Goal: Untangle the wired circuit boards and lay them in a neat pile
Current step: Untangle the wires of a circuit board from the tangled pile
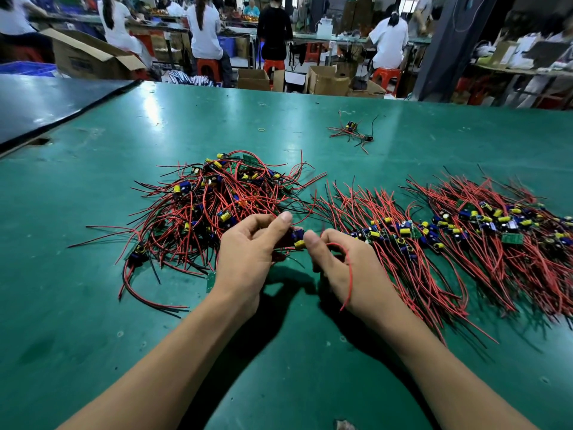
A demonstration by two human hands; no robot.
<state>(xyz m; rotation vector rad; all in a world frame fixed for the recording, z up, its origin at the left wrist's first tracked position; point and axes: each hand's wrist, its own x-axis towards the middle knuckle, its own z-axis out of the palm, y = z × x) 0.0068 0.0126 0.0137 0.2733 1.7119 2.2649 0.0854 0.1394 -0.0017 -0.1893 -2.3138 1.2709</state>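
I count one tangled heap [214,197] of wired boards, two laid-out piles, a middle pile [387,234] and a right pile [496,225], one stray bunch [351,131], one rubber band [262,129], one held board [298,239].

A green worktop [93,305] fills the foreground, with a dark panel [46,103] overlapping its far left corner and a small rubber band [262,130] lying on it farther back. Beyond its edge, people [203,26] sit on red stools [208,67] at long benches, among open cardboard boxes [328,80] and a blue crate [28,69].
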